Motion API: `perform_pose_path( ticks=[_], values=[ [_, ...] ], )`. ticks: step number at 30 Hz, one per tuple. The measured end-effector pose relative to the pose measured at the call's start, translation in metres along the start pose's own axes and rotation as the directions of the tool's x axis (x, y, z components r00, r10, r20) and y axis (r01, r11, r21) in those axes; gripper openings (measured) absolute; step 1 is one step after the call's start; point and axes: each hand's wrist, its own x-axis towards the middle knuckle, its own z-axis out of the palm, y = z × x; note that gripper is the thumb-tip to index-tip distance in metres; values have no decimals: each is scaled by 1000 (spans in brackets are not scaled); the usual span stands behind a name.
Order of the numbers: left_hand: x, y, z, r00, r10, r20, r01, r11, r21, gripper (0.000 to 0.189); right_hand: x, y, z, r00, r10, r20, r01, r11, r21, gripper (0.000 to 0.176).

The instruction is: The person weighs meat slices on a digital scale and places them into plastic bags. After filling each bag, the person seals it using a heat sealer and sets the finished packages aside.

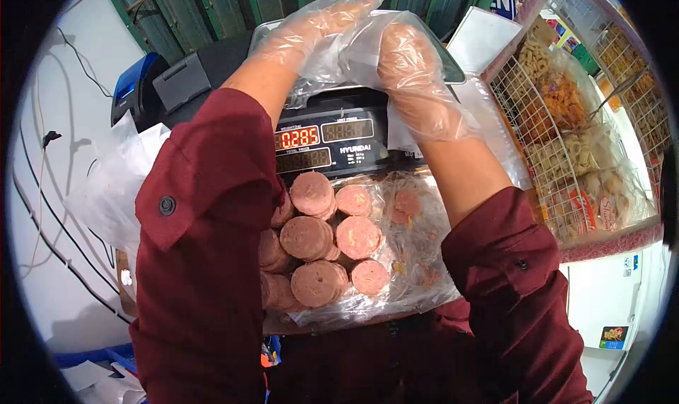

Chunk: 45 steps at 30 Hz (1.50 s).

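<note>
My left hand (318, 33), in a loose clear plastic glove, reaches over the pan (453, 65) of a black weighing scale (353, 165). Its fingers stretch out to the right. Beside it, my right hand (417, 68), also gloved, is bent downward over the pan with its fingers curled under; what they hold, if anything, is hidden. Crumpled clear plastic (361, 50) lies between the hands. A lit red display (299, 136) reads 0.285. Stacks of round pink meat slices (315, 284) stand below the scale on plastic sheeting (414, 284).
On the right, a wire-sided case (534, 121) holds bagged foods. A black device with a blue side (134, 79) stands at the left, above a white plastic bag (117, 178). Cables (53, 241) run along the left wall. Green metal panels (212, 12) rise at the back.
</note>
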Motion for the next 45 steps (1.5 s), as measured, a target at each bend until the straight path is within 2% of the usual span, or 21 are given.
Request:
perform_pose_path(
  ticks=[5, 8, 10, 11, 12, 13, 14, 15, 16, 17, 19, 20, 22, 26, 30, 36, 41, 42, 43, 44, 45],
  values=[
    [-5, 9, 1, 998, -69, 9, 69, 998, 7, 54, 3, 8, 6, 998, -13, -56, 16, 999, 50, 16],
    [8, -18, 10, 995, 17, -103, -55, 924, -378, 53, 5, 11, 6, 997, -20, -70, 25, 998, 62, 15],
    [7, -13, 9, 980, 48, -195, -157, 789, -593, 59, 12, 11, 3, 995, -9, 102, 6, 1000, 30, 18],
    [5, -12, 9, 979, 49, -196, -158, 790, -592, 59, 13, 12, 2, 995, -9, 100, 6, 1000, 30, 18],
    [-16, 15, 0, 978, -177, -111, -16, 466, -885, 57, 13, 13, 2, 990, -27, 138, 27, 1000, 5, 19],
    [-28, 31, -5, 939, -340, 61, 76, 31, -997, 55, 14, 13, 0, 983, -44, 176, 48, 999, -18, 21],
    [-20, 19, -1, 938, -341, 60, 76, 33, -997, 55, 18, 12, 0, 984, -45, 174, 48, 999, -16, 21],
    [-3, -3, 5, 975, -223, -12, 128, 603, -787, 51, 27, 9, -2, 929, 83, 360, -58, 995, -80, 24],
    [2, -8, 7, 997, -80, 1, 77, 954, -291, 56, 34, 9, -1, 826, 212, 522, -149, 976, -162, 27],
    [6, -13, 9, 997, -80, 4, 78, 954, -289, 56, 35, 27, 16, 826, 214, 521, -152, 975, -161, 27],
    [6, -9, 7, 982, -187, -23, 154, 869, -470, 61, 29, 75, 62, 871, 7, 491, 32, 997, -71, 27],
    [4, -8, 6, 981, -192, -42, 146, 856, -497, 60, 30, 72, 61, 873, 8, 488, 31, 997, -71, 27],
    [1, -7, 7, 979, -194, -69, 136, 860, -491, 60, 35, 51, 54, 843, 44, 536, -162, 971, 176, 27],
    [0, -5, 7, 976, -197, -98, 128, 871, -474, 58, 40, 24, 38, 779, 53, 625, -469, 710, 525, 30],
    [-5, -4, 6, 971, -204, -121, 128, 880, -456, 57, 41, 27, 35, 792, 20, 610, -440, 712, 547, 29],
    [-5, -11, 7, 951, -177, -255, 83, 936, -342, 54, 44, 34, 23, 814, -63, 578, -267, 842, 469, 29],
    [7, -16, 6, 921, -129, -366, 73, 984, -162, 53, 43, 32, 6, 822, -162, 545, -41, 939, 341, 29],
    [15, -19, 5, 965, -54, -256, 114, 967, 227, 47, 44, 31, 3, 823, -188, 536, 9, 948, 319, 29],
    [21, -21, 3, 992, -29, -122, 95, 807, 583, 41, 43, 30, 1, 820, -219, 528, 59, 951, 303, 29],
    [20, -28, 3, 992, 102, -74, -19, 703, 711, 35, 45, 29, -2, 815, -253, 522, 114, 952, 284, 29],
    [17, -25, 5, 992, 102, -76, -18, 700, 714, 35, 46, 28, -4, 809, -287, 513, 163, 948, 273, 29]
  ],
)
